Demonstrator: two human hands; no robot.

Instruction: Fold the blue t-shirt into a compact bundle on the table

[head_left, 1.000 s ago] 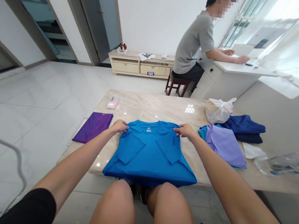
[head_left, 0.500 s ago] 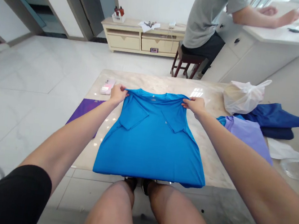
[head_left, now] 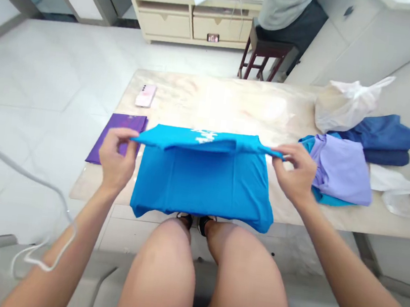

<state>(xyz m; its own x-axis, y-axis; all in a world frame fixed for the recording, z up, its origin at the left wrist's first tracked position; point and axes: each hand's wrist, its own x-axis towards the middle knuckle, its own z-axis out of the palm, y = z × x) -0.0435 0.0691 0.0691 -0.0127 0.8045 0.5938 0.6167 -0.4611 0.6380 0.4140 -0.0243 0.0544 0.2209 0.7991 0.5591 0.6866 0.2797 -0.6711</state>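
Pink phone (head_left: 145, 96), plastic bag (head_left: 341, 110), stool (head_left: 266, 45)

The top edge cut off the seated person (head_left: 288, 9), head out of sight, and the right edge cropped a blurred bottle (head_left: 399, 202). I couldn't read the white print (head_left: 206, 136) on the blue shirt (head_left: 201, 183) I held.

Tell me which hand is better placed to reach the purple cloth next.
Probably the left hand: it overlaps the purple cloth in view, while the right hand is across the blue shirt, near the lilac cloth. Both hands grip the blue shirt, though.
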